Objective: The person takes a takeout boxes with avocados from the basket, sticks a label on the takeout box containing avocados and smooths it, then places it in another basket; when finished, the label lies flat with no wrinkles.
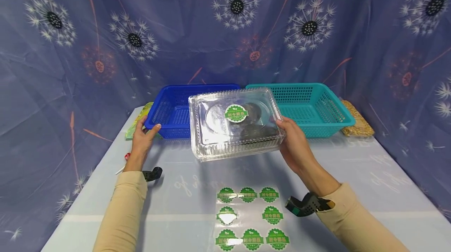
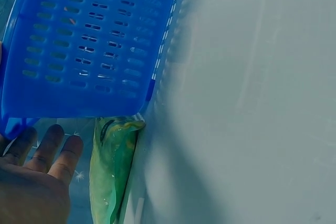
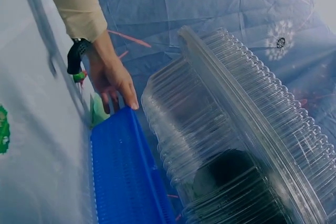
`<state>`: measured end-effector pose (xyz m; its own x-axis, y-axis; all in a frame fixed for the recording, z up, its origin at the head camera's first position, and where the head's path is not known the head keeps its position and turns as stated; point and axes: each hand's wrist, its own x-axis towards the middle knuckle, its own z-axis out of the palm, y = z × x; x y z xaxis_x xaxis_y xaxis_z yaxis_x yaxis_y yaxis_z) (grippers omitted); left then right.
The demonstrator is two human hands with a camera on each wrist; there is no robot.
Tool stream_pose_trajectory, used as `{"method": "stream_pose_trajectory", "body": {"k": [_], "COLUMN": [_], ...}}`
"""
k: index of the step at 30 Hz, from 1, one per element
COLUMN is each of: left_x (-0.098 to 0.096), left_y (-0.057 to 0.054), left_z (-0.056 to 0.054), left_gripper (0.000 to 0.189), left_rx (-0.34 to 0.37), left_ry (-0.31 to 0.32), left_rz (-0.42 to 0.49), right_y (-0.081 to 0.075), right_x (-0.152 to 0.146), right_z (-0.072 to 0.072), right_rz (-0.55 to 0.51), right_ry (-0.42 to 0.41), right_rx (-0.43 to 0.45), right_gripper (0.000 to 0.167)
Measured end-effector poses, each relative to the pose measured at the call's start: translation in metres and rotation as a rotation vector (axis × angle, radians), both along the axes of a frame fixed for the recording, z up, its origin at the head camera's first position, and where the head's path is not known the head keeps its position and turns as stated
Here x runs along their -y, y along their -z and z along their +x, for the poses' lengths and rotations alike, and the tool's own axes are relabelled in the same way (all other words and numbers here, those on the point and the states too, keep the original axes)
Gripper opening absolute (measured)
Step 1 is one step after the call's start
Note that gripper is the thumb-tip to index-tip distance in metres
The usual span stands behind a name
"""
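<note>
My right hand [image 1: 294, 142] holds a clear plastic clamshell box [image 1: 215, 148] by its right side, raised above the table and tilted. A round green-and-white label [image 1: 236, 113] sits on its lid, and dark rounded shapes [image 3: 231, 182] show through the plastic. At the near left corner of a blue plastic basket [image 1: 172, 131], my left hand [image 1: 141, 142] grips the rim, thumb on one side and fingers around the other. In the left wrist view its fingers [image 2: 65, 161] spread beside that corner, with the thumb mostly out of frame.
A teal basket [image 1: 317, 129] stands to the right of the blue one. Near me lies a clear sheet of several green labels [image 1: 251, 237]. A green-yellow packet [image 1: 130, 131] lies by the blue basket, a lollipop [image 1: 121, 169] at left, and a bag of yellow grains [image 1: 357, 126] at right.
</note>
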<state>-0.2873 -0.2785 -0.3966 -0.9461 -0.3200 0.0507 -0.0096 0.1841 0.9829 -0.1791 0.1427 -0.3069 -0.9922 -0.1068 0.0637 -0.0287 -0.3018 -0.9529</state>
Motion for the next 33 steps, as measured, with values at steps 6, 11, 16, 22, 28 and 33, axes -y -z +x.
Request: {"method": "stream_pose_trajectory", "body": {"k": [6,11,16,22,28,33], "left_x": [-0.001,-0.001,-0.001,-0.002,-0.001,0.000], "left_y": [0.004,0.003,0.002,0.000,0.001,0.004], "left_z": [-0.002,-0.001,-0.003,-0.005,-0.004,-0.005], "left_gripper": [0.076,0.075,0.074,0.073,0.073,0.074], "left_rx": [-0.016,-0.025,-0.018,-0.011,0.002,0.005], "left_ry": [-0.007,0.007,0.022,0.020,0.017,0.015], "left_rz": [-0.001,0.016,0.051,0.068,0.055,0.063], "right_y": [-0.003,-0.006,-0.009,-0.012,-0.014,-0.014], "right_x": [0.016,0.030,0.042,0.055,0.069,0.077], "right_z": [-0.019,-0.035,-0.048,-0.065,-0.083,-0.099], "right_rz": [-0.032,-0.031,0.011,0.049,0.054,0.051], "right_ry": [0.015,0.031,0.040,0.083,0.115,0.117], "right_rx": [0.000,0.017,0.062,0.090,0.105,0.116], "right_gripper": [0.015,0.014,0.029,0.045,0.048,0.046]}}
